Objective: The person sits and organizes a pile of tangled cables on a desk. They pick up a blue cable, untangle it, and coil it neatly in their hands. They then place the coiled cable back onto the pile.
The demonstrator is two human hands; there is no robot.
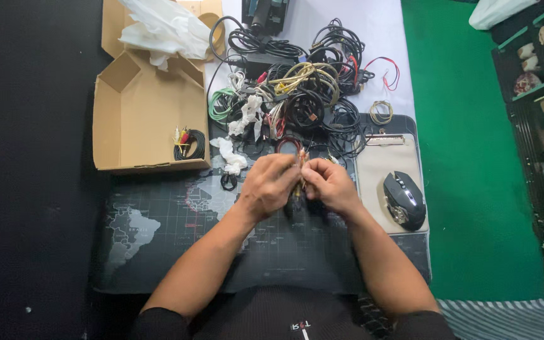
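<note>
Both hands meet above the centre of the map-printed desk mat (pixel 158 245), which covers the tabletop. The left hand (pixel 271 186) is clenched around a small bundle of cable (pixel 300 165); its fingers wrap the bundle from the left side. The right hand (pixel 327 182) pinches the same bundle from the right, fingertips touching the strands. The bundle stands roughly upright between the two hands, its upper end protruding just above the knuckles, its lower part hidden by the palms.

Directly beyond the hands lies a tangled pile of cables (pixel 303 88), black, yellow, green and red. Left of the pile, an open cardboard box (pixel 136 107) holds one coiled black cable with coloured plugs (pixel 188 143). Crumpled white wrapping (pixel 165 28) rests across the box's far flaps. Right of the hands, a black computer mouse (pixel 404 199) sits on a beige clipboard (pixel 382 160). A green floor surface (pixel 473 189) borders the tabletop on the right.
</note>
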